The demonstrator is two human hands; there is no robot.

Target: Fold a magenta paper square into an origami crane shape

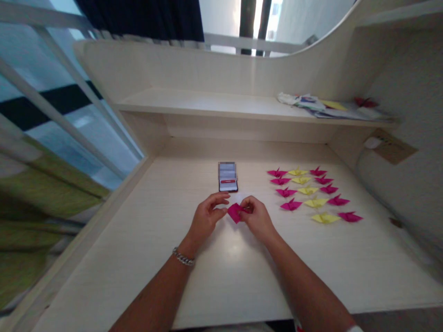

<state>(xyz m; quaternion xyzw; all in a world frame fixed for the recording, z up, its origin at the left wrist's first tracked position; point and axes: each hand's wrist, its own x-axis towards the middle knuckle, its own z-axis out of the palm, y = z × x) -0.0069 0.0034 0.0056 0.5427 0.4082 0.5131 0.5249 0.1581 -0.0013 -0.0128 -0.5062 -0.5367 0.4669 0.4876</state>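
A small magenta origami paper (236, 213), folded into a diamond shape, is held up in front of me over the desk. My right hand (256, 216) pinches its right side between thumb and fingers. On the other side, my left hand (209, 214) has its fingers curved and held apart from the thumb. The left thumb tip comes close to the paper's left corner; whether it touches I cannot tell. Just beyond the hands a phone (228, 177) lies on the desk with its screen lit.
Rows of folded paper cranes, magenta (291, 204) and yellow (315, 202), stand on the right of the white desk (145, 272). Papers (332, 109) lie on the shelf (207, 105) behind. A cable (372, 191) runs along the right wall. Bars (62, 110) border the left side.
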